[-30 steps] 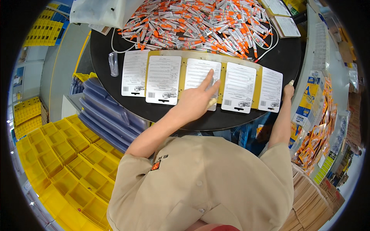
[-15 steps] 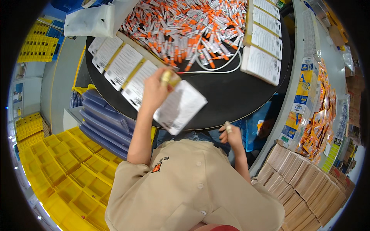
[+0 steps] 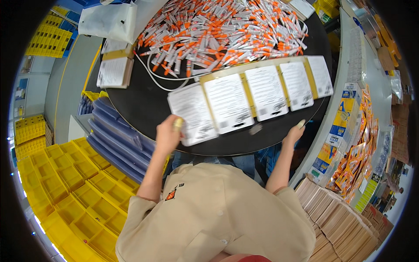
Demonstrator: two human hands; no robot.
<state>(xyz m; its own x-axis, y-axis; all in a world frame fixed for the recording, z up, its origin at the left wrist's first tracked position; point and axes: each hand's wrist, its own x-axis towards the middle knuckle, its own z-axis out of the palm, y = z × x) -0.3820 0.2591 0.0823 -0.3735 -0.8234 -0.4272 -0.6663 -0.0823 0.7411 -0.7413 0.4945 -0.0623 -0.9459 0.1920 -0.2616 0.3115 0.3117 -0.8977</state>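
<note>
A row of stacked white printed cards (image 3: pixel 228 105) with hang slots stands in a rack with yellow dividers (image 3: pixel 249 94), along the near side of the round black table (image 3: pixel 150 102). My left hand (image 3: pixel 167 134) is closed at the lower left edge of the leftmost white card (image 3: pixel 192 114), a pale cover on one finger. My right hand (image 3: pixel 293 134) is by the table's near right rim, with a covered finger stretched out and nothing visible in it. Some of its fingers are hidden. Orange-capped tubes (image 3: pixel 218 37) lie heaped behind the cards.
A white cable (image 3: pixel 168 78) loops beside the tubes. Another card stack (image 3: pixel 114 72) stands at the table's left. Yellow trays (image 3: pixel 83 187) and blue-grey trays (image 3: pixel 118 135) are at my left. Cardboard bundles (image 3: pixel 336 218) and orange packets (image 3: pixel 360 148) are at my right.
The tabletop has turned counterclockwise, bringing the left card rack round to the front. My left hand has moved down and slightly left; my right hand has moved right and up to the table's rim.
</note>
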